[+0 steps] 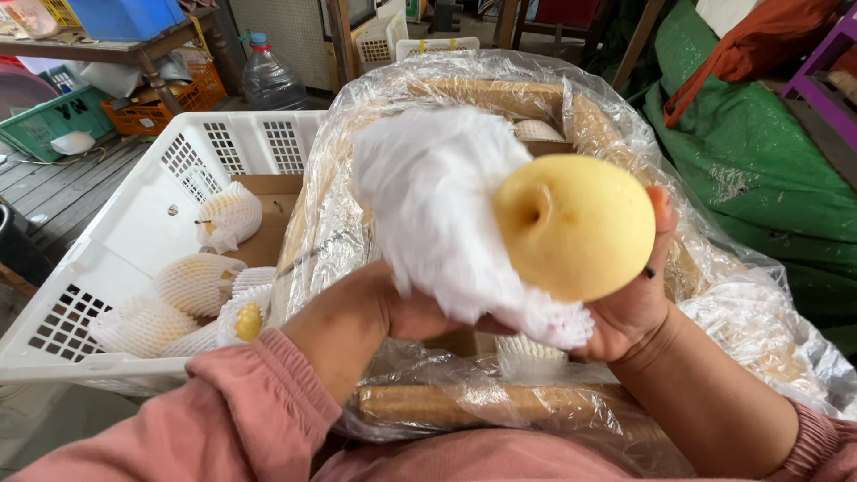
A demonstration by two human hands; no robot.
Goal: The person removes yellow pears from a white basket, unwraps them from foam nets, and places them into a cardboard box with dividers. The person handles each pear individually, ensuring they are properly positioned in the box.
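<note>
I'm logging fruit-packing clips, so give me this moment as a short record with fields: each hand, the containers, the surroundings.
right hand: right hand cups a round yellow pear-like fruit
left hand: left hand grips a white foam mesh sleeve, blurred, against the fruit
box below: plastic-lined cardboard box
crate: white slotted plastic crate holding sleeved yellow fruits
background: clear plastic water bottle, green tarpaulin
</note>
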